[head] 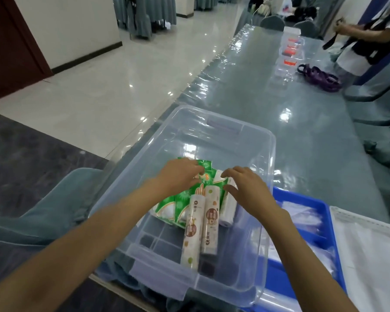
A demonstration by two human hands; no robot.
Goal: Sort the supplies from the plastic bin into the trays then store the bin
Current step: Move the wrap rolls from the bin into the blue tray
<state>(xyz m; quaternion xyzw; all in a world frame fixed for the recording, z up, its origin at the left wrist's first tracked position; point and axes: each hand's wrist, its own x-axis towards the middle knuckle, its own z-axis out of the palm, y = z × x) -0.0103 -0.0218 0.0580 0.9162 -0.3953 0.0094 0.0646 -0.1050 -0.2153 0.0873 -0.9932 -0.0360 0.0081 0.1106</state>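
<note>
Forearms: two bare arms run from the bottom edge up to the centre of the frame, over the clear bin.
Left hand [180, 173]: centre of frame, fingers curled down onto the top of the green tissue pack [175, 204]; whether they pinch the wrapper I cannot tell.
Right hand [245, 185]: just right of centre, fingers bent and spread, fingertips touching the white roll [229, 209]; no closed grip shows.
Plastic bin [266, 176]: clear, lidless, lower centre, standing on the bench [279, 95].
Supplies: all lie inside the bin; the green pack at the left, two printed rolls [200, 224] side by side over its right edge, the white roll to their right.
Blue tray [302, 200]: lower right, touching the bin's right wall, with clear plastic bags inside.
White tray [347, 213]: far lower right corner, beside the blue one.
Bench top: grey-green under a clear plastic sheet, running to the upper right.
Far end: clear boxes with orange parts [289, 51], a purple strap [320, 78] beside them, and a second person [374, 34] standing at the upper right.
</note>
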